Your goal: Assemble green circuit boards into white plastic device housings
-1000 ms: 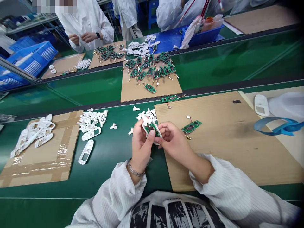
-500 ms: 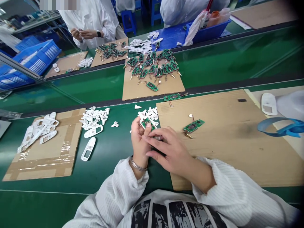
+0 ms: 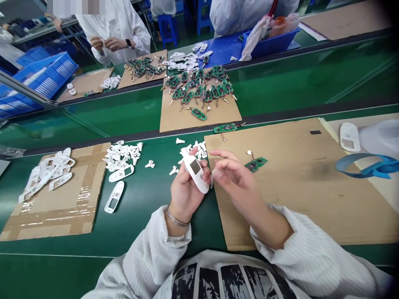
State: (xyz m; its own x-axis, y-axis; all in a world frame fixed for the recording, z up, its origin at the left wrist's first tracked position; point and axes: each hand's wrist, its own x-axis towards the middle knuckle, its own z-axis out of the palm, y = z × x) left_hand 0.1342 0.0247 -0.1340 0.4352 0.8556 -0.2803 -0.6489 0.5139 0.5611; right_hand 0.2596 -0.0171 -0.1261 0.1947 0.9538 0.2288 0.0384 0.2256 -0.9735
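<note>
My left hand (image 3: 186,195) is closed around a white thermometer casing (image 3: 197,173), tilted, with its grey display window facing up. Just right of it, my right hand (image 3: 238,176) is apart from the casing, fingers loosely bent and spread from the thumb. A thin pale sliver shows by the right thumb; I cannot tell what it is. Behind the left hand lie small white plastic pieces (image 3: 202,147). A green circuit board (image 3: 256,164) with a wired white disc rests on the cardboard sheet (image 3: 305,187), partly behind my right hand.
White casing shells (image 3: 114,197) and a heap of small white parts (image 3: 120,155) lie to the left, beside shells on taped cardboard (image 3: 77,214). Many circuit boards (image 3: 199,85) cover cardboard (image 3: 174,120) ahead. A blue strap (image 3: 364,166) lies right. Co-workers sit across the green divider (image 3: 280,83).
My left hand has turned the piece over: the green board side faced up before, and the white casing's window shows now. My right hand has drawn back from it to the right.
</note>
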